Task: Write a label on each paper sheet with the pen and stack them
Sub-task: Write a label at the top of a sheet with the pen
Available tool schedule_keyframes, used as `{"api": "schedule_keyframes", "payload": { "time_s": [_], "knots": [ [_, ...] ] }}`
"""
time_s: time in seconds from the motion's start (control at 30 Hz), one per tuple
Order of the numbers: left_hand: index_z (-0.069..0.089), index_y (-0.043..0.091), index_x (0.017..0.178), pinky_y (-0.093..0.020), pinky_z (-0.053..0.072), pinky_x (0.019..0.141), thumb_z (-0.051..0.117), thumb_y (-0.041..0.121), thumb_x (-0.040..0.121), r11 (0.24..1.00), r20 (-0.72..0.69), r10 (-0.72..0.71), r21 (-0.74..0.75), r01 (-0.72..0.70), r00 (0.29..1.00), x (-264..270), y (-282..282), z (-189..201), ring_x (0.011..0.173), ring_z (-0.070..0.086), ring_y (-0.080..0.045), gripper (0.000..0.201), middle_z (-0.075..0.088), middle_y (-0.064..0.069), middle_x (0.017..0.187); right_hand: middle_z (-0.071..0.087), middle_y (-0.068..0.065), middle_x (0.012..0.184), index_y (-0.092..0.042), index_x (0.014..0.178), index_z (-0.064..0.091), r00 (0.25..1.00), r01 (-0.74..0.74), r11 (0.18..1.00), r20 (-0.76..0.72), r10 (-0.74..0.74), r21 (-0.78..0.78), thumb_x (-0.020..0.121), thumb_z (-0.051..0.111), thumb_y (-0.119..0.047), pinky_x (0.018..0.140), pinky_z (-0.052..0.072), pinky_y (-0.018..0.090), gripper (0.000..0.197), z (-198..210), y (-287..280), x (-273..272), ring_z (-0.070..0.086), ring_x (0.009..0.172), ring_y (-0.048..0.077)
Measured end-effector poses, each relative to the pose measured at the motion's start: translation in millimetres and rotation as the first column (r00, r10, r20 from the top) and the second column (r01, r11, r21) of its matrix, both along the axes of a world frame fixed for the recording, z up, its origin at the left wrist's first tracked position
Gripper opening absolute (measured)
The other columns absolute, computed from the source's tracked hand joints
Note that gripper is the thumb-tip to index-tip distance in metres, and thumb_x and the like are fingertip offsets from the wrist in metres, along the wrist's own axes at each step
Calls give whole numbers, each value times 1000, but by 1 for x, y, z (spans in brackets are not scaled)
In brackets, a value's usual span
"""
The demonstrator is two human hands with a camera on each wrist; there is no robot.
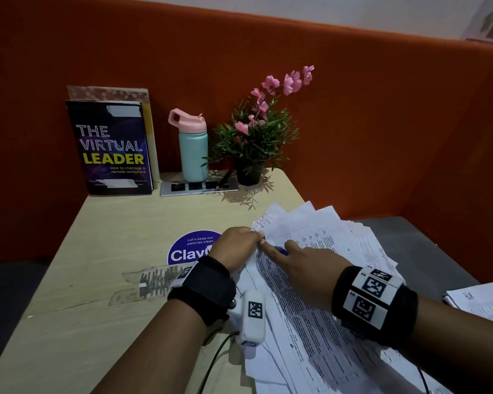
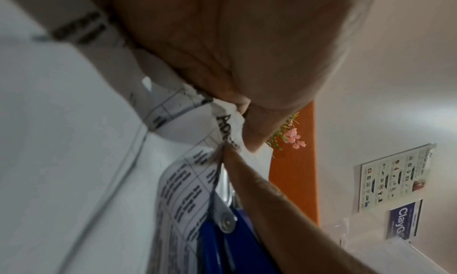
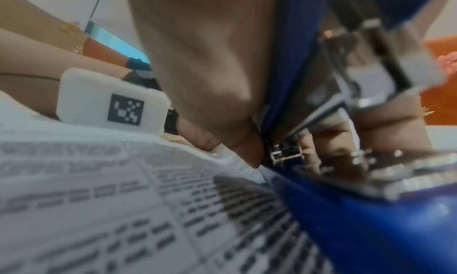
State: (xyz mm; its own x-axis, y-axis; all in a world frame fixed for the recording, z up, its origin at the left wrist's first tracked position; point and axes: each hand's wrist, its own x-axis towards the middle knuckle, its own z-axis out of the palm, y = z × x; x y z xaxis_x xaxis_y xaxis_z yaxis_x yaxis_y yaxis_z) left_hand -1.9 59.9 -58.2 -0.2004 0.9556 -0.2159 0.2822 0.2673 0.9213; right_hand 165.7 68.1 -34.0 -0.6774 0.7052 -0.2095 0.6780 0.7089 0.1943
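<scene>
Several printed paper sheets [image 1: 319, 245] lie fanned out on the right half of the table [image 1: 111, 251]. My left hand [image 1: 257, 236] pinches the top-left corner of the sheets; the left wrist view shows that corner [image 2: 228, 119] crumpled between my fingertips. My right hand [image 1: 278, 248] lies on the sheets right beside it and grips a blue tool with metal parts [image 3: 358, 219], which looks like a stapler rather than a pen. Its nose meets the paper corner [image 3: 245, 164]. Only a blue sliver [image 1: 281, 250] of it shows in the head view. No pen is visible.
A smaller paper stack [image 1: 478, 302] with handwriting lies at the far right. At the back stand a book [image 1: 111, 146], a teal bottle [image 1: 192, 149], a flower pot [image 1: 251, 172] and a socket panel [image 1: 198, 186]. An orange partition [image 1: 382, 123] walls the table.
</scene>
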Motion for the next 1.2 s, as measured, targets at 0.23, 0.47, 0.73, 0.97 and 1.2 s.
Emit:
{"api": "schedule_keyframes", "payload": {
  "time_s": [0.23,0.47,0.73,0.97,1.2],
  "knots": [
    [55,10,75,-21,28,48,60,22,94,991,116,95,82,-105,989,-1,-1,-5,63,37,-18,23,40,-9,73,38,6,108,-38,154,-12,998,-66,997,10,65,46,98,37,-16,50,35,31,77,1,8,0,50,71,25],
    [59,7,78,-29,37,62,61,16,91,994,212,94,37,-104,973,-1,-1,-4,70,47,-21,16,50,-11,77,37,6,111,-35,154,-7,996,-85,993,7,84,84,99,36,-16,53,32,33,73,-1,7,-1,41,76,23],
    [58,10,74,-24,38,57,63,19,91,995,203,85,26,-92,976,-6,1,-6,62,50,-19,20,52,-9,71,31,2,102,-39,152,-8,995,-100,994,-25,101,47,98,37,-17,55,37,34,74,-4,13,-2,41,76,24],
    [49,5,75,-14,33,42,58,14,95,993,215,99,46,-111,972,-11,-3,-9,42,42,-7,24,40,-10,66,33,2,105,-37,150,7,991,-128,991,-38,130,40,97,38,-17,56,40,36,65,-2,8,-20,47,79,25],
    [53,9,88,-20,36,55,51,12,96,1000,71,-5,24,4,997,-15,4,-2,81,44,-21,9,48,-1,75,30,-1,102,-44,153,-4,999,-26,996,-26,24,-82,100,31,-22,62,42,36,66,7,2,5,41,64,18]
  ]
}}
